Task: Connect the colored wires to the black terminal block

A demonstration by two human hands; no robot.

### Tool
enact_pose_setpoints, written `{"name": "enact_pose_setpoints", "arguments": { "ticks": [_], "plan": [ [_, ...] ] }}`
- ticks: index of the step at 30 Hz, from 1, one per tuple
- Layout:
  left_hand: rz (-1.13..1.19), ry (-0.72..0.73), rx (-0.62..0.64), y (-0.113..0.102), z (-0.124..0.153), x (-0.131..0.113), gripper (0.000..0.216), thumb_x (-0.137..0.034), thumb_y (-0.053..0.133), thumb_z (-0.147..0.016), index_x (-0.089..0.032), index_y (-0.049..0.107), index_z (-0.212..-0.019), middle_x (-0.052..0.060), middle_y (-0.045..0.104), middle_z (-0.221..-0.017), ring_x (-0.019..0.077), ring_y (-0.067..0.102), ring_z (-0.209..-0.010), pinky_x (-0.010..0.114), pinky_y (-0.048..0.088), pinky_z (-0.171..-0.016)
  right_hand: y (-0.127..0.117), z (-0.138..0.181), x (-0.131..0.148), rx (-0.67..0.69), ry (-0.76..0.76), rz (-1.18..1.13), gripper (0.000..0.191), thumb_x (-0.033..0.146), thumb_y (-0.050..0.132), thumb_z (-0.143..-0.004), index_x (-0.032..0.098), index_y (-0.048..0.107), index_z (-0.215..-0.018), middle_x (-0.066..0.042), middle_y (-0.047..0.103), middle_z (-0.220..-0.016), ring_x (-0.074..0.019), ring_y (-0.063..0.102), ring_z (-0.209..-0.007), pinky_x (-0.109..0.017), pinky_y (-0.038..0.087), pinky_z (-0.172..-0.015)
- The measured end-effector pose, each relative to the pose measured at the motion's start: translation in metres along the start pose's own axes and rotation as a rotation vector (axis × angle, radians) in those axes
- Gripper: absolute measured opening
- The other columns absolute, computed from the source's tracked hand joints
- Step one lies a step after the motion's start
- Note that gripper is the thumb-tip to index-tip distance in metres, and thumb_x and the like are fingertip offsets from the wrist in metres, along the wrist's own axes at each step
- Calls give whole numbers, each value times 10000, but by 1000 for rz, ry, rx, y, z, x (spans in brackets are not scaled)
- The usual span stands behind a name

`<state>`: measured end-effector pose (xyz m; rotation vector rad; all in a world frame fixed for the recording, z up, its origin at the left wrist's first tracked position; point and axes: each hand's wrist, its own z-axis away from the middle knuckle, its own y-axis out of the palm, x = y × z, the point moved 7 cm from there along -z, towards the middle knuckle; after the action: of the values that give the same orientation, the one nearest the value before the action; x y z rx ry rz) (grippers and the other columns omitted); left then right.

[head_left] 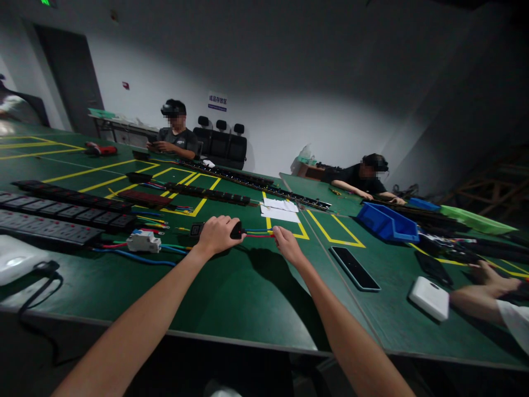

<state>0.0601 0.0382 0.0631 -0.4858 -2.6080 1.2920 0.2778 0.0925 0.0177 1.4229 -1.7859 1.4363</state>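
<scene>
My left hand (217,234) is wrapped over a black box-shaped module (195,229) and presses it near the green table top. The module's other end shows past my fingers, and blue, yellow-green and red wires (257,234) come out of it to the right. At their far ends my right hand (287,243) pinches the wires, its fingertips together. Left of the module lie loose coloured wire leads (155,221) and a white-grey circuit breaker (143,242) with wires attached. Several black power strips (45,225) lie side by side at the left.
A phone (355,268), a white power bank (430,298) and a blue bin (386,221) are to the right, near another person's hand (491,281). White papers (279,210) and long black strips (210,193) lie ahead. Two people sit across the table.
</scene>
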Motion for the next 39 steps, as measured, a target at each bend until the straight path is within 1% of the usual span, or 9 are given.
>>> {"name": "enact_pose_setpoints", "arguments": {
  "ticks": [5,11,14,19,25,30,35,37,39],
  "plan": [
    [-70,24,23,3,1,-3,447,-566,555,-888,-188,650,-1107,109,690,-953,273,623,-916,373,405,-760,2,3,9,39,-125,253,491,592,296,-993,227,442,-699,8,456,-632,-158,442,-597,-278,299,-565],
    [-121,66,63,8,2,-7,458,-557,560,-889,-168,653,-1114,118,687,-951,282,622,-897,383,397,-742,5,7,13,59,-154,409,430,521,319,-1008,233,435,-711,-1,489,-645,-166,465,-611,-287,284,-594],
    [-98,50,57,8,2,-7,450,-556,566,-887,-175,652,-1110,110,688,-941,277,624,-883,377,397,-729,3,5,12,14,-141,322,448,541,322,-1002,231,431,-697,5,469,-626,-159,449,-590,-280,292,-574],
    [-27,2,-13,0,0,-4,443,-560,551,-894,-188,644,-1115,99,697,-951,265,630,-894,364,412,-740,-4,1,6,-73,-37,8,510,660,383,-942,226,451,-682,19,430,-599,-135,408,-529,-254,307,-478],
    [54,-52,-58,-4,-1,1,459,-580,534,-894,-190,644,-1111,92,701,-952,257,640,-879,369,450,-747,1,3,4,-42,172,-377,537,748,570,-798,229,455,-718,65,393,-542,-81,308,-408,-206,221,-350],
    [90,-73,-105,-7,-1,4,466,-578,542,-891,-186,651,-1116,97,695,-948,256,639,-875,370,461,-752,6,5,2,-46,233,-549,531,712,625,-785,226,436,-687,78,375,-519,-59,276,-381,-185,216,-326],
    [80,-69,-121,-8,-1,3,457,-572,539,-895,-184,654,-1106,100,692,-945,258,638,-872,372,459,-754,6,4,-2,-42,235,-533,524,716,591,-809,232,431,-687,80,352,-518,-70,265,-387,-202,223,-342],
    [60,-54,-98,-6,-1,1,453,-574,540,-893,-189,653,-1102,99,693,-948,262,638,-876,376,455,-754,0,3,2,-74,167,-385,530,734,531,-835,234,437,-686,61,385,-533,-89,305,-408,-224,238,-364],
    [39,-41,-66,-4,-1,-1,449,-574,548,-887,-192,652,-1099,97,694,-945,266,637,-881,377,448,-753,-7,4,11,-125,38,-168,533,718,459,-884,230,440,-668,37,416,-556,-113,365,-464,-246,274,-421]
  ]
}}
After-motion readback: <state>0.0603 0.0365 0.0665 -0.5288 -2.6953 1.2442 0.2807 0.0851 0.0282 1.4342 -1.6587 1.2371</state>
